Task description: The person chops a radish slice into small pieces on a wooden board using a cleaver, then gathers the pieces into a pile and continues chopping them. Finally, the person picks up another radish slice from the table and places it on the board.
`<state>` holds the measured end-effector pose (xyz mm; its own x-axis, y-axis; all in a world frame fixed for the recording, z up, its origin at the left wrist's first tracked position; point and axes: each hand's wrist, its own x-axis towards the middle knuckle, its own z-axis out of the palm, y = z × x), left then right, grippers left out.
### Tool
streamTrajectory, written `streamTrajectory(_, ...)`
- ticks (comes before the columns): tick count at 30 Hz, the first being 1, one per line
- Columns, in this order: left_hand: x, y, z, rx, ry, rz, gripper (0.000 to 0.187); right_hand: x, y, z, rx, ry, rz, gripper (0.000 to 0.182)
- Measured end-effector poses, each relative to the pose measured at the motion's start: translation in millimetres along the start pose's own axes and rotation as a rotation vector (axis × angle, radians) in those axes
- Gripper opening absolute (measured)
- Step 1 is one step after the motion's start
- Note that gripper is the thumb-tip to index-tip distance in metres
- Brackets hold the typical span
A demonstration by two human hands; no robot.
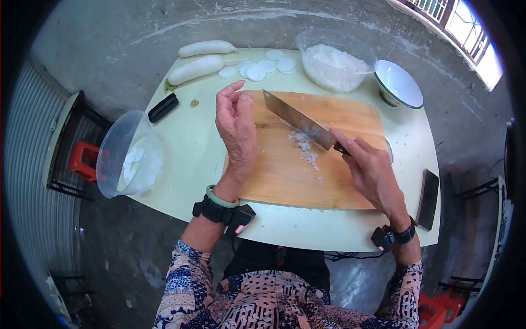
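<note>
My right hand (372, 172) grips the dark handle of a kitchen knife (298, 119), its broad blade slanting up to the left over the wooden cutting board (263, 181). Beside the blade lies a small heap of finely chopped white radish (304, 147). My left hand (236, 118) is raised over the board's left edge, apart from the knife. Its fingers are loosely bent and it holds nothing. Behind the board, round white radish slices (256, 72) lie near two whole white radishes (196, 70).
A clear plastic bowl (307, 41) of chopped radish stands at the back, beside a white enamel bowl (399, 82). At left are another clear bowl (109, 164) with white pieces and a black object (163, 108). A phone (428, 200) lies near the table's right edge.
</note>
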<state>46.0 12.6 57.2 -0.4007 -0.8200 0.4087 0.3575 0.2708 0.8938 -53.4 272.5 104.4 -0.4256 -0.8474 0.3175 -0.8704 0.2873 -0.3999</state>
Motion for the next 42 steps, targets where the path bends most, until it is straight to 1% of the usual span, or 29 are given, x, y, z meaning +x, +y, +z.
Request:
streamTrajectory(2,2,0,-3,-0.005,0.024,0.012,0.031,1,-2,-3,-0.019,-0.011,0.001,0.067)
streamTrajectory(4,4,-1,-4,0.014,0.057,0.028,0.032,0,-5,-4,0.061,0.097,-0.020,0.068)
streamTrajectory(5,5,-1,-5,0.018,0.056,0.028,0.032,-1,-4,-2,0.065,0.097,-0.020,0.068)
streamTrajectory(7,6,0,-5,0.013,0.077,0.037,0.034,-2,1,2,0.023,0.011,-0.033,0.068)
streamTrajectory(8,6,0,-5,0.015,0.071,0.032,0.034,-3,0,1,0.026,0.010,-0.025,0.068)
streamTrajectory(11,4,0,-4,0.003,0.091,0.021,0.034,-3,-1,-8,0.024,0.028,0.018,0.067)
streamTrajectory(13,5,2,-4,0.041,0.102,0.026,0.034,-1,-6,-9,0.124,0.108,0.021,0.065)
streamTrajectory(14,5,1,-4,0.039,0.098,0.022,0.034,-1,-4,-8,0.122,0.108,0.026,0.065)
streamTrajectory(16,5,-1,-4,0.036,0.087,0.047,0.034,-2,1,-1,0.080,0.007,0.017,0.064)
streamTrajectory(17,7,-2,-5,0.034,0.083,0.045,0.034,-2,5,-1,0.079,0.008,0.021,0.064)
streamTrajectory(19,7,-5,-6,0.028,0.084,0.042,0.034,-1,14,-3,0.110,0.125,-0.059,0.064)
streamTrajectory(20,7,-5,-7,0.026,0.085,0.039,0.034,0,14,-6,0.108,0.122,-0.057,0.064)
streamTrajectory(22,7,-5,-7,0.049,0.033,-0.012,0.033,3,11,-14,0.076,0.157,0.056,0.066)
streamTrajectory(23,7,-6,-6,0.047,0.031,-0.012,0.033,4,14,-13,0.074,0.158,0.057,0.066)
streamTrajectory(25,7,-10,-5,0.026,0.010,0.000,0.031,4,25,-9,-0.135,0.165,0.067,0.066)
streamTrajectory(29,7,-9,-6,0.026,0.006,0.023,0.031,3,36,-1,-0.170,0.149,0.073,0.065)
streamTrajectory(31,7,-7,-5,0.011,0.005,0.010,0.028,3,36,3,-0.186,0.079,0.031,0.065)
streamTrajectory(32,7,-9,-5,0.010,0.006,0.010,0.028,3,33,2,-0.187,0.079,0.030,0.065)
streamTrajectory(34,9,-13,-6,0.021,-0.008,0.003,0.029,2,24,-4,-0.072,0.029,-0.006,0.062)
streamTrajectory(38,7,-11,-6,0.038,0.004,-0.002,0.029,-1,18,-24,-0.022,-0.026,-0.071,0.059)
streamTrajectory(40,7,-9,-7,0.048,0.000,-0.026,0.029,1,21,-26,0.037,0.065,-0.064,0.055)
streamTrajectory(42,6,-8,-6,0.048,-0.013,-0.036,0.030,3,22,-26,-0.017,0.099,-0.038,0.055)
